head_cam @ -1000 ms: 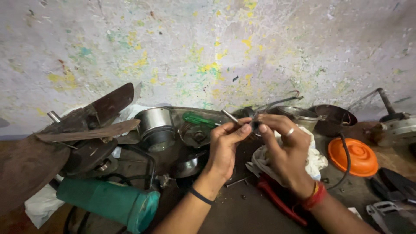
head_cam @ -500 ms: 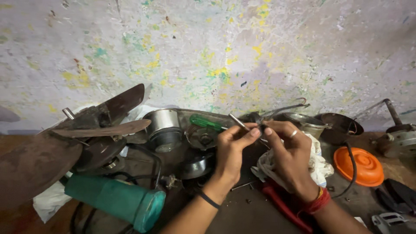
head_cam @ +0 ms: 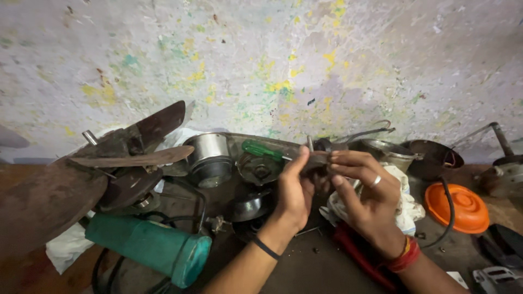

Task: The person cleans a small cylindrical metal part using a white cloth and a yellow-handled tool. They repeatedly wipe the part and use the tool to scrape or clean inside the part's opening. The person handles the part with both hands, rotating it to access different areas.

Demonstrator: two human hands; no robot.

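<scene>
My left hand and my right hand meet in the middle of the view, both pinching a small dark metal part with a thin pin sticking up from it. A ring sits on a finger of my right hand and red bands circle its wrist. A thin black band is on my left wrist. Just left of the part lies a green-handled screwdriver. Below my right hand is a crumpled white cloth.
A teal power-tool body lies at the lower left. Rusty fan blades fill the left side. A shiny metal cylinder and bowls stand along the stained wall. An orange round cap lies at the right, red pliers near my right wrist.
Both hands have stayed together on the small part, with the fingers shifting slightly on it. The view has moved a little; the tools around have not moved.
</scene>
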